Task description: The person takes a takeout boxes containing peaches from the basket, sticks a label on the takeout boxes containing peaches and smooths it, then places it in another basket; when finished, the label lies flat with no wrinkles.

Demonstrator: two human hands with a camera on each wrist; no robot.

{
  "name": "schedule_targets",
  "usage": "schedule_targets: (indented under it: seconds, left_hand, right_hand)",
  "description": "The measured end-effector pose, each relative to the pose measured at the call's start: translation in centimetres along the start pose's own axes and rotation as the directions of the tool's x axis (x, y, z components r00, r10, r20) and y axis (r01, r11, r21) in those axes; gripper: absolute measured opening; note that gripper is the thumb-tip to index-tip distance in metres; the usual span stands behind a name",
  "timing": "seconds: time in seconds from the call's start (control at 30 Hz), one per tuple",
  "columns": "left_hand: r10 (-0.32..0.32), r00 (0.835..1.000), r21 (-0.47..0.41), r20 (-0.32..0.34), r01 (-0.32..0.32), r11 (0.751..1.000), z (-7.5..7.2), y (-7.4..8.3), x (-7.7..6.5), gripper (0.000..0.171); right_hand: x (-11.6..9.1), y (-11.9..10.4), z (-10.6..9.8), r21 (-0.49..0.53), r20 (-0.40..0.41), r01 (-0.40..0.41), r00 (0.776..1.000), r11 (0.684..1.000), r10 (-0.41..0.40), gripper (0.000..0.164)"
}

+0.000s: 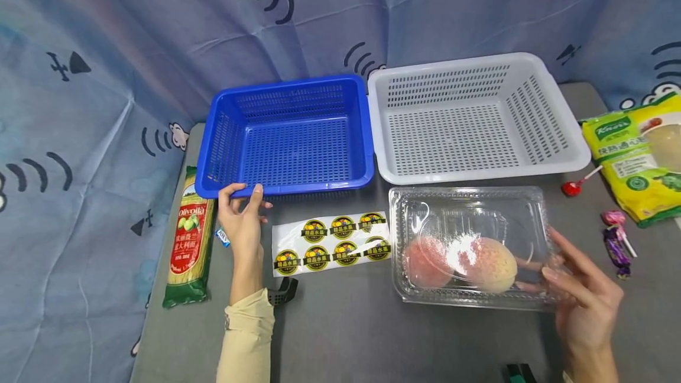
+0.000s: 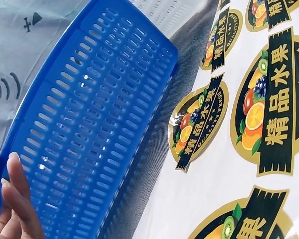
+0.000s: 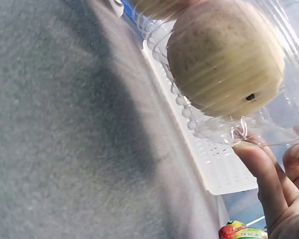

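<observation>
My left hand (image 1: 242, 220) grips the near rim of a blue plastic basket (image 1: 289, 187) at its left corner. In the left wrist view its fingers (image 2: 21, 199) curl against the slotted outer wall. My right hand (image 1: 587, 294) holds a clear lidded plastic box (image 1: 468, 203) by its right end. Inside the box lie two round pinkish-yellow fruits that look like peaches (image 1: 492, 265). The right wrist view shows one peach (image 3: 224, 59) through the plastic, with the thumb and fingers pinching the box's edge. Between the hands lies a sheet of round fruit stickers (image 1: 332, 244).
A white basket (image 1: 553, 173) stands right of the blue one. At the left lies a spaghetti pack (image 1: 188, 235) beside a small blue-white wrapper (image 1: 222, 236). To the right are a red lollipop (image 1: 571, 188), purple-wrapped sweets (image 1: 616, 247) and a yellow Knorr bag (image 1: 633, 158).
</observation>
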State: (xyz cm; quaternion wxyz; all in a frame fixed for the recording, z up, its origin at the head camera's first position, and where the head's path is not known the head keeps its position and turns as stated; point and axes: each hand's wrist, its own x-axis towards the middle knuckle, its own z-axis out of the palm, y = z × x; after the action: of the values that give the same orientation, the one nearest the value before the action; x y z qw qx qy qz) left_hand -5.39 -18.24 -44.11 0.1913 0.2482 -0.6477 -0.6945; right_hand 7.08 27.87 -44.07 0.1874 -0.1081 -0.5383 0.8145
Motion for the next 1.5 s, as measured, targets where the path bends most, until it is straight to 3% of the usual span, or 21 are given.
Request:
schedule_targets:
  seconds: [0.47, 0.7, 1.17, 1.37, 1.5]
  left_hand:
    - [0.01, 1.0, 0.029, 0.004, -0.011, 1.0, -0.1, -0.1, 0.0, 0.028]
    - [0.015, 1.0, 0.018, -0.003, -0.015, 1.0, 0.0, -0.1, 0.0, 0.027]
    - [0.031, 0.999, 0.024, 0.018, -0.031, 0.999, -0.1, -0.2, -0.1, 0.027]
    - [0.034, 0.999, 0.033, 0.022, -0.035, 0.999, -0.1, -0.2, -0.1, 0.027]
    - [0.034, 0.999, 0.025, 0.022, -0.034, 0.999, -0.1, -0.2, -0.1, 0.026]
  right_hand:
    - [0.5, 1.6, -0.3, -0.2, -0.095, -0.154, 0.986, 0.968, 0.138, 0.047]
    - [0.7, 1.9, -0.4, -0.183, -0.062, -0.125, 0.991, 0.975, 0.115, 0.048]
    - [1.0, 1.8, -0.3, -0.283, -0.11, -0.117, 0.99, 0.952, 0.089, 0.047]
    - [1.3, 1.4, -0.4, -0.334, -0.198, -0.169, 0.974, 0.927, 0.107, 0.046]
    - [1.6, 1.4, -0.6, -0.395, -0.206, -0.197, 0.971, 0.898, 0.122, 0.044]
